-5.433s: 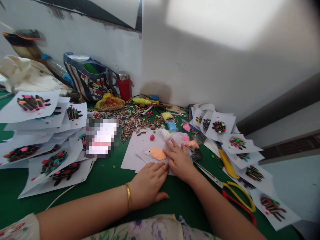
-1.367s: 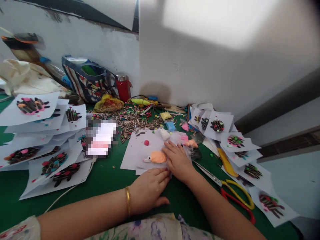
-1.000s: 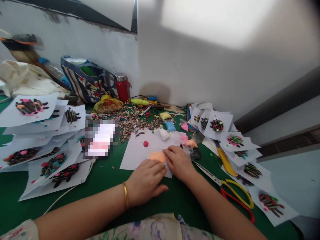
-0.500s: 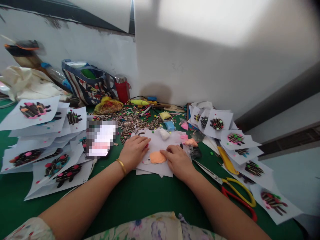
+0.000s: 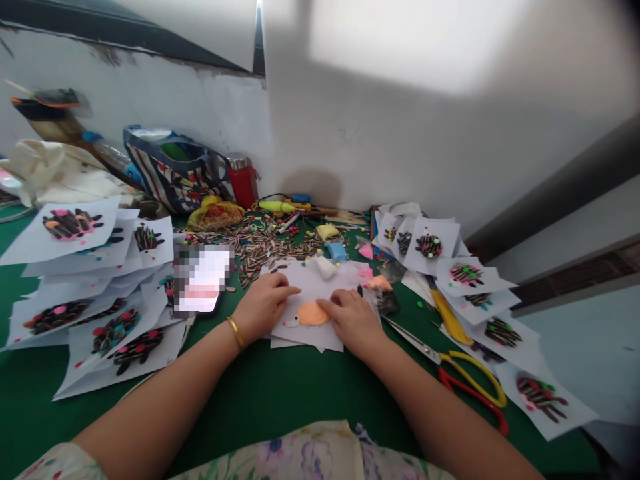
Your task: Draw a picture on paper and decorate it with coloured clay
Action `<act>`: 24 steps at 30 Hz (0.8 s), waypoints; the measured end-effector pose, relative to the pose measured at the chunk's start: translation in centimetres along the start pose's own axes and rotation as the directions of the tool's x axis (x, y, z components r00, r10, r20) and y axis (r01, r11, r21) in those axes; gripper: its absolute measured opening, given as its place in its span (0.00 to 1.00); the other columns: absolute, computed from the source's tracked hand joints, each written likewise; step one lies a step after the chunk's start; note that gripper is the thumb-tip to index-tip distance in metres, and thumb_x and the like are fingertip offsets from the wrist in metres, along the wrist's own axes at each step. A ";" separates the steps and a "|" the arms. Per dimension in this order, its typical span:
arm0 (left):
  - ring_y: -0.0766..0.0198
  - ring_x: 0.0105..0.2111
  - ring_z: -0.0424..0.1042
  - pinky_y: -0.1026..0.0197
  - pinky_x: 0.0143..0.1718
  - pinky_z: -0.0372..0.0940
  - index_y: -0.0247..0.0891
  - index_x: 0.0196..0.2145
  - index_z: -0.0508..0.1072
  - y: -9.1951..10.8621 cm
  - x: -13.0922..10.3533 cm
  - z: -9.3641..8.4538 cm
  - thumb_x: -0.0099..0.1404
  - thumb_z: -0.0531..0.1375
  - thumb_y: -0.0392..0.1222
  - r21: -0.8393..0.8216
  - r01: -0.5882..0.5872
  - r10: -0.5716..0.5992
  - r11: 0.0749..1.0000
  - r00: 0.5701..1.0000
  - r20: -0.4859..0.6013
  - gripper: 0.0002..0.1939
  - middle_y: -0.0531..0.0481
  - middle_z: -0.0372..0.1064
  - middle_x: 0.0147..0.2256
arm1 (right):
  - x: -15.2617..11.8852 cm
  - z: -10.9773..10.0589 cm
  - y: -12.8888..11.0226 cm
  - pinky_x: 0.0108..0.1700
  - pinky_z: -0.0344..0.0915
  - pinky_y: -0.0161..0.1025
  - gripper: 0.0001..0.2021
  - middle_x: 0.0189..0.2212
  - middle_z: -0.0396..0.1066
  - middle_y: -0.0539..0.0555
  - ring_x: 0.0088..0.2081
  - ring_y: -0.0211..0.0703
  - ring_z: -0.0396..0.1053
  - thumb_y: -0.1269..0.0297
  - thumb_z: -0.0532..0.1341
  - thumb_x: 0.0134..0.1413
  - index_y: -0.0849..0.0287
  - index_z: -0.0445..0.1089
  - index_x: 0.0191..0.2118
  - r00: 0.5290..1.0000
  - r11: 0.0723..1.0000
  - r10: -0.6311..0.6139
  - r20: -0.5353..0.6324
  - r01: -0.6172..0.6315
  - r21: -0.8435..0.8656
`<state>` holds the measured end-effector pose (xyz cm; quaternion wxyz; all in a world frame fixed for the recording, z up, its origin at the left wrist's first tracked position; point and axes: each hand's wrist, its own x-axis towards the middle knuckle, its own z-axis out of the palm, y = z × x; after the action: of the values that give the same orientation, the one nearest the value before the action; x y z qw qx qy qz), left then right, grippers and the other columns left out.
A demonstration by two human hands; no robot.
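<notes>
White paper (image 5: 305, 339) lies on the green table, bearing a flat orange clay shape (image 5: 314, 314) beside a small drawn head with an eye and a pink nose. My left hand (image 5: 263, 303) rests on the paper's left side, its index finger stretched out and the other fingers curled; what lies under them is hidden. At the right edge of the orange clay, my right hand (image 5: 354, 320) touches the surface with its fingertips, fingers bent and partly spread. A white clay lump (image 5: 327, 267) sits on the paper above the hands.
Scattered striped seeds (image 5: 270, 243) lie behind the paper, with a blue clay pack (image 5: 337, 251) nearby. Scissors (image 5: 440, 359) lie right of my right hand. Seed-decorated papers (image 5: 117, 333) are piled left, others (image 5: 505, 333) right. A phone (image 5: 203, 280) is left of my left hand.
My left hand has drawn slightly left, its index finger now stretched out and the red bit beside its fingertips no longer visible. My right hand stays by the orange clay. The view has shifted slightly.
</notes>
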<state>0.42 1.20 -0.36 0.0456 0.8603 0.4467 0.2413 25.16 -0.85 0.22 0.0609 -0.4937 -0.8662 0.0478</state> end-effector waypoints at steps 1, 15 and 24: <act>0.58 0.40 0.66 0.55 0.44 0.63 0.43 0.45 0.77 0.0 -0.1 0.1 0.66 0.53 0.32 0.008 -0.021 0.020 1.000 0.999 0.042 0.16 0.45 0.67 0.39 | 0.0 0.1 0.0 0.48 0.56 0.42 0.23 0.48 0.67 0.56 0.47 0.50 0.60 0.72 0.57 0.59 0.45 0.67 0.58 1.000 1.000 0.001 -0.002 -0.001 -0.006; 0.57 0.41 0.65 0.53 0.46 0.62 0.41 0.44 0.76 1.1 -0.1 0.1 0.67 0.53 0.34 0.026 -0.019 0.016 0.999 0.992 0.124 0.14 0.44 0.68 0.40 | 0.0 0.0 -0.2 0.53 0.56 0.44 0.20 0.48 0.68 0.59 0.49 0.49 0.61 0.74 0.55 0.58 0.57 0.69 0.55 0.998 0.994 0.024 -0.052 -0.018 0.112; 0.57 0.40 0.64 0.53 0.46 0.61 0.43 0.49 0.75 1.4 0.2 0.2 0.69 0.53 0.37 0.049 -0.027 0.019 0.998 0.986 0.164 0.16 0.45 0.67 0.40 | 0.4 0.4 -0.4 0.51 0.58 0.39 0.18 0.44 0.67 0.57 0.46 0.45 0.62 0.73 0.54 0.59 0.57 0.69 0.54 0.999 0.975 0.013 -0.030 -0.006 0.224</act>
<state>1.65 0.54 -0.10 0.0572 0.8832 0.4375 0.1590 24.56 -0.75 -0.13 0.1296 -0.4886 -0.8518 0.1377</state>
